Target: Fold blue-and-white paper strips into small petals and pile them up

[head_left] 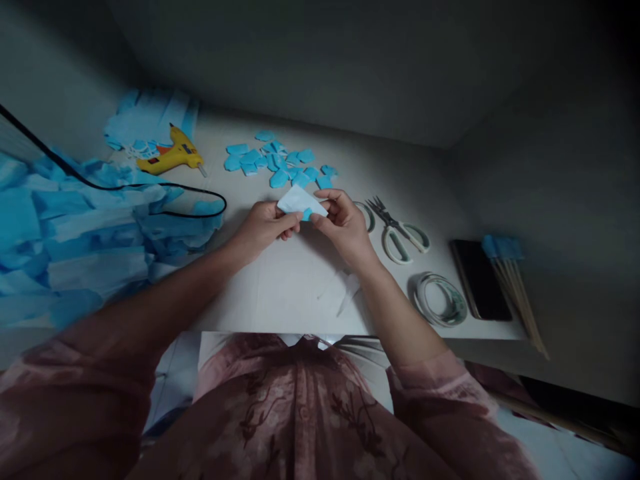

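Note:
Between my two hands is a small folded piece of white and blue material, held above the table near its middle. My left hand pinches its left side, thumb on the near edge. My right hand grips the right side, with the thumb beside a small blue patch at the bottom edge. Just beyond the hands lie several small blue cut pieces, loosely scattered. A pair of scissors with pale handles rests open-bladed to the right of my right hand.
A yellow glue gun lies at the back left, near a black cord. Blue and white sheets heap along the left. Rightward are tape rolls, a dark phone and sticks with blue tops. Walls stand behind and right.

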Tool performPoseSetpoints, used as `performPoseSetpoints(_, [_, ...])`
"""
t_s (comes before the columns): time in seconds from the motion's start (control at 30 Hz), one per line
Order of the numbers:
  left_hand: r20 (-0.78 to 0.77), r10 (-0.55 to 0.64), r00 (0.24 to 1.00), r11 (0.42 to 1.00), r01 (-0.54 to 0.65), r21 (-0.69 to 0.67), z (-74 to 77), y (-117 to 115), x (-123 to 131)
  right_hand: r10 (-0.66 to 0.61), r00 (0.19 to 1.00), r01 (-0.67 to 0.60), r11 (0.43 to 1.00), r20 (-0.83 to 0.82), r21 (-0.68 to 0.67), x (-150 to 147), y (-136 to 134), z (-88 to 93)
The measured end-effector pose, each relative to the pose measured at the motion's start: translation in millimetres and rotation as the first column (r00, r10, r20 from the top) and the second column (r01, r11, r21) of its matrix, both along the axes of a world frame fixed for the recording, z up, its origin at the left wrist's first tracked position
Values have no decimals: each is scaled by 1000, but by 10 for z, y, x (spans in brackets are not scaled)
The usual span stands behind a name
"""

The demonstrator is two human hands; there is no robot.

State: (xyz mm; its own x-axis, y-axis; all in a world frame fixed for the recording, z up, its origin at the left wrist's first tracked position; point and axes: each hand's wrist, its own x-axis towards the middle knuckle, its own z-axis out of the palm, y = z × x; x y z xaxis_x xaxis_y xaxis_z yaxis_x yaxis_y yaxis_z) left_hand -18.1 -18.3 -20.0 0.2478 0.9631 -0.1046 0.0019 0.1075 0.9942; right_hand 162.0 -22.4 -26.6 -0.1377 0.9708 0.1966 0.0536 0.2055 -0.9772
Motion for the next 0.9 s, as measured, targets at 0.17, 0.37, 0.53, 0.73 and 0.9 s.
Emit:
performPoseSetpoints(0.17, [-122,-26,992,999,31,35,-13,0,12,93,996,-93,995,3,-22,12,0,13])
performPoseSetpoints(0.37, [-37,-19,999,994,23,109,10,14,-2,95,995,-94,995,29,-41,11,-13,-27])
performPoseSetpoints(0.53, [37,-41,998,995,37,96,21,12,-13,47,998,-47,999,43,1,24,11,-74])
performPoseSetpoints(0.73, [1,-49,999,991,48,126,-45,25,-38,76,997,-75,997,35,-11,28,13,-92])
performPoseSetpoints(0.9, [-38,-24,999,989,29,148,-43,22,-33,44,999,-44,998,9,-35,25,-6,-36])
